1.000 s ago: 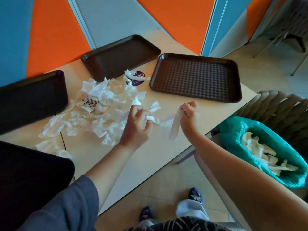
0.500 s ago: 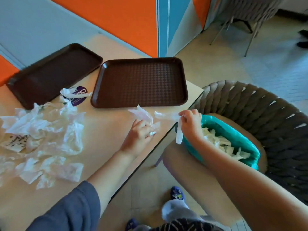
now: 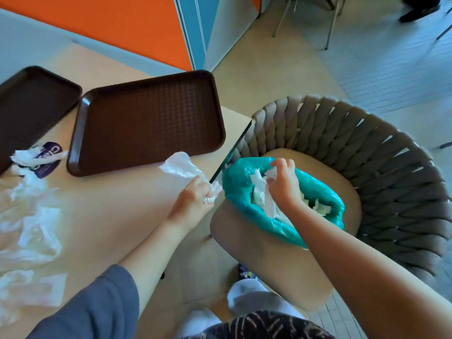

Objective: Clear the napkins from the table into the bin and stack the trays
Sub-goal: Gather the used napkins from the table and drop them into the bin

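Right of the beige table (image 3: 117,216), the teal plastic-lined bin (image 3: 242,184) sits on the woven chair (image 3: 367,167); two brown plastic trays (image 3: 146,123) and crumpled white napkins (image 3: 31,226) lie on the table.

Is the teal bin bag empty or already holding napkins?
Holding napkins: white crumpled pieces lie inside the teal bin bag, beneath the right hand.

The far tray (image 3: 31,106) and the napkin pile (image 3: 31,228) were cut off at the left edge; the right hand (image 3: 283,184) hid part of the bin's (image 3: 244,189) contents.

Orange and blue wall panels (image 3: 137,28) back a pale tiled floor (image 3: 381,67) and a woven grey chair (image 3: 381,152).
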`<state>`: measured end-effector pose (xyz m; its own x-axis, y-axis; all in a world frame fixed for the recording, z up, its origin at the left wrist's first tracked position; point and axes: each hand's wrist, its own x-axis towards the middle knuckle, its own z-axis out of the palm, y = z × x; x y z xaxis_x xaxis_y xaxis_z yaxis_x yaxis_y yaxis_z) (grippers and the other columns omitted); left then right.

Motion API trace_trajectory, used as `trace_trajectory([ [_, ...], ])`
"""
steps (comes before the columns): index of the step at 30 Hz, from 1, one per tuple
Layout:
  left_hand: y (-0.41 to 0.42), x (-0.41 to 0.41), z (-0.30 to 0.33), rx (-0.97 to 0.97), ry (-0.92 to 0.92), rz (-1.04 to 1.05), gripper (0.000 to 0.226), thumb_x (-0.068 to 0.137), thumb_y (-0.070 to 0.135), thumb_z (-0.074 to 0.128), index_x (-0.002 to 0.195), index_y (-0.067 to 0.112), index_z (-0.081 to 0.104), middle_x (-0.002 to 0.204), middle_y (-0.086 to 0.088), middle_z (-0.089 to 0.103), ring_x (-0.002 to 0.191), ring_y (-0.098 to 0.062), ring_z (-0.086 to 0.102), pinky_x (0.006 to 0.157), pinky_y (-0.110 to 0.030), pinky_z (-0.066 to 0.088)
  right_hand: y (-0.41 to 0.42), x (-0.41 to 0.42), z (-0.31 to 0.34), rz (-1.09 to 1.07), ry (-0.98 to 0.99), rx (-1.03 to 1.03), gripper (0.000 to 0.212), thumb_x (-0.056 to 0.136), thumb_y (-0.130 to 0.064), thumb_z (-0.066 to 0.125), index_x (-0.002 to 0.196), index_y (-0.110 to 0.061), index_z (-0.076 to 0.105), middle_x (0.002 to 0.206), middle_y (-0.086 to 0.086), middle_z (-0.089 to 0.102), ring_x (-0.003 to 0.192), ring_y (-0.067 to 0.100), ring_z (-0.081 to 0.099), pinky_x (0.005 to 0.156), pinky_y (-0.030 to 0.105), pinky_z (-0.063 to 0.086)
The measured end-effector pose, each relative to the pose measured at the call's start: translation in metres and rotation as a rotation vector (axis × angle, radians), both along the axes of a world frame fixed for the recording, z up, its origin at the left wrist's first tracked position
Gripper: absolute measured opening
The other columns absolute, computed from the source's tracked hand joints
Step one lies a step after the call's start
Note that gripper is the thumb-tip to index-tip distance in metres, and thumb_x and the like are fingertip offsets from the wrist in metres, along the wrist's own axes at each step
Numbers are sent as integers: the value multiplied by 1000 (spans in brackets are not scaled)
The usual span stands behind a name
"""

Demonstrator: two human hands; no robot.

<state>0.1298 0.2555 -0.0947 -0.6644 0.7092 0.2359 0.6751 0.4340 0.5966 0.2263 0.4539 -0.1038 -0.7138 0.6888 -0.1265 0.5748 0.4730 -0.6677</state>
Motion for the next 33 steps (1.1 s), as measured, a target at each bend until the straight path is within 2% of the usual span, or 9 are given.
trace_trajectory([
  [5, 43, 22, 9, -115, -289, -160, 17, 68, 19, 64, 65, 4, 57, 77, -2, 51, 66, -10, 48, 66, -2, 37, 21, 25, -19, -25, -119, 124, 18, 83, 6, 43, 95, -7, 42, 106, 17, 39, 70, 34, 51, 67, 44, 51],
  [8, 68, 36, 15, -452, -609, -219, 23, 71, 35, 74, 84, 19, 62, 87, 8, 57, 73, -1, 55, 54, -1, 38, 29, 39, -29, -4, -173, 75, 18, 87, -24, 29, 95, -12, 40, 102, 18, 49, 84, 35, 52, 70, 39, 40],
  [12, 99, 41, 17, -449, -813, -244, 24, 71, 28, 75, 92, 28, 62, 95, 11, 60, 83, -2, 57, 61, -9, 44, 33, 57, -40, -118, -236, 5, 13, 92, -25, 29, 96, -17, 39, 103, 15, 51, 86, 33, 52, 79, 41, 39],
  [15, 122, 40, 11, -376, -687, -244, 22, 75, 23, 72, 93, 27, 60, 99, 9, 58, 94, -5, 54, 75, -15, 44, 34, 70, -44, -149, -308, -61, 19, 93, -12, 31, 110, -9, 41, 113, 16, 45, 93, 36, 51, 83, 45, 45],
  [18, 136, 37, -5, -329, -424, -225, 12, 79, 16, 67, 85, 24, 61, 94, 0, 58, 88, -14, 53, 81, -29, 49, 36, 81, -59, -117, -460, 40, 23, 90, 3, 39, 112, 6, 45, 120, 16, 35, 100, 37, 47, 68, 41, 46],
  [21, 145, 30, -27, -281, -198, -296, 11, 76, -4, 62, 76, 7, 64, 89, -8, 58, 86, -23, 52, 76, -42, 48, 39, 86, -74, -122, -562, 33, 30, 87, 3, 40, 117, 4, 45, 125, 13, 33, 96, 30, 42, 59, 35, 36],
  [25, 150, 27, -49, -437, -90, -313, 17, 81, -7, 51, 83, 7, 60, 94, -5, 47, 89, -24, 49, 65, -35, 42, 38, 85, -84, -123, -593, -16, 37, 85, 1, 42, 121, -1, 46, 130, 7, 31, 110, 28, 38, 63, 34, 36],
  [28, 151, 31, -64, -564, -121, -372, 15, 85, -3, 48, 92, 4, 60, 103, -10, 44, 96, -26, 44, 68, -36, 42, 39, 82, -88, -84, -573, -131, 31, 87, -7, 42, 116, -3, 51, 135, 3, 32, 116, 28, 37, 71, 35, 42],
  [33, 155, 38, -78, -780, -416, -406, 32, 93, 30, 48, 109, 3, 54, 125, -12, 39, 120, -29, 38, 98, -41, 35, 39, 73, -92, 47, -522, -287, 22, 87, -14, 43, 104, -5, 54, 122, 13, 46, 109, 35, 48, 89, 36, 42],
])
